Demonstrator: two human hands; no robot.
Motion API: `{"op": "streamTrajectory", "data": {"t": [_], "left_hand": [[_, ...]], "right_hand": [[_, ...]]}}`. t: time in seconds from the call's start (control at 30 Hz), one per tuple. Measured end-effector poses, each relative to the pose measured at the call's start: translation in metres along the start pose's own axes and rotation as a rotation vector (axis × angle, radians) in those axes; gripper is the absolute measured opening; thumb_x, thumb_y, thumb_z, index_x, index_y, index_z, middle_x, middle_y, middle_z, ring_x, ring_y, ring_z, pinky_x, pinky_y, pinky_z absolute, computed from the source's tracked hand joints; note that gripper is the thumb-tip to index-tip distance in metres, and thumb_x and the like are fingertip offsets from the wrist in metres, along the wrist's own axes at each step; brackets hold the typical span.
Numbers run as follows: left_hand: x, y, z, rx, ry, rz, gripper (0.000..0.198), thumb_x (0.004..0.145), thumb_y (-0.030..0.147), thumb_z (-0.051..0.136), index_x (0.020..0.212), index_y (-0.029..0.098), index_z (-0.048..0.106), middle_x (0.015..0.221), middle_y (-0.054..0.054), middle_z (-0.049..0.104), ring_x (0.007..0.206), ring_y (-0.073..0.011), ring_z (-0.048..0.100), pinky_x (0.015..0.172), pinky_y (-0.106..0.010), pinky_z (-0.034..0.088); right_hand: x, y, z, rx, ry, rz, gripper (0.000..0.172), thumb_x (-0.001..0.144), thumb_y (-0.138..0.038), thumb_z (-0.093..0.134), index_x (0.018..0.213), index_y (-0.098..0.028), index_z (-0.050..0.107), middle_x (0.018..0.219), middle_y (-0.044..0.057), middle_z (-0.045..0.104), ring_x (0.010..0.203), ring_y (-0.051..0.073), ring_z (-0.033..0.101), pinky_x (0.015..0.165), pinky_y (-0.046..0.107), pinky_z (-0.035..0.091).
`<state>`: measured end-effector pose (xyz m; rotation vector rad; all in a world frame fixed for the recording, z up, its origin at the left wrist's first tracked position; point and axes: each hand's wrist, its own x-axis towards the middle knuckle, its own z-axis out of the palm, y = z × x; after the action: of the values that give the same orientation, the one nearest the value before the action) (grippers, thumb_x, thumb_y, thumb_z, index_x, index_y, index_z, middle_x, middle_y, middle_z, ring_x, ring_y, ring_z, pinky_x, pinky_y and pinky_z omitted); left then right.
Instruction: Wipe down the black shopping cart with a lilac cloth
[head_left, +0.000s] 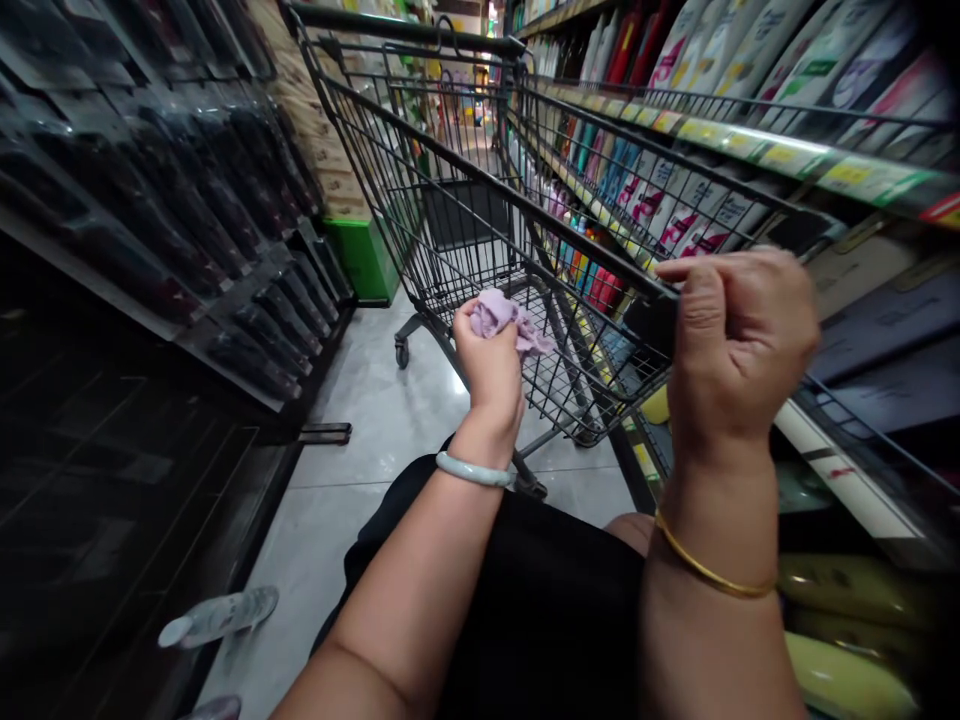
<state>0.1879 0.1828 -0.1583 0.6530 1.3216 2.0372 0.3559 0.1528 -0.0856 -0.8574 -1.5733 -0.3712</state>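
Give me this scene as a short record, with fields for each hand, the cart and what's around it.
Left hand: gripping a crumpled purple cloth; pale bangle on the wrist
Right hand: fingers curled, close to the cart's rim; contact unclear; gold bangle on the wrist
Cart: black wire basket on wheels
Floor: pale tiles; clear bottle at lower left
Right side: stocked shelves
Left side: rack of dark packages; green box beyond
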Motion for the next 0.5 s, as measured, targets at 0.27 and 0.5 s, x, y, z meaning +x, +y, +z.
{"op": "streamTrajectory", "data": {"t": [0.27,0.5], "left_hand": [[-0.073,0.008,0.000,0.292,-0.252,0.719,0.040,0.082,0.008,0.075,0.117,0.027,0.067,0.122,-0.006,0.061,0.118,-0.0214,0.063,0.106,-0.036,0.054],[-0.050,0.007,-0.005,0.352,-0.244,0.712,0.036,0.083,0.012,0.077,0.114,0.028,0.069,0.122,-0.006,0.062,0.117,-0.0226,0.063,0.105,-0.038,0.054]], "right_hand": [[-0.014,0.050,0.010,0.130,0.143,0.102,0.058,0.115,-0.054,0.031,0.106,-0.024,0.080,0.112,0.007,0.074,0.125,0.026,0.064,0.119,0.056,0.037],[-0.013,0.047,-0.001,0.135,0.026,0.034,0.069,0.108,-0.075,0.030,0.108,-0.023,0.076,0.109,0.010,0.071,0.129,0.029,0.062,0.120,0.055,0.038]]}}
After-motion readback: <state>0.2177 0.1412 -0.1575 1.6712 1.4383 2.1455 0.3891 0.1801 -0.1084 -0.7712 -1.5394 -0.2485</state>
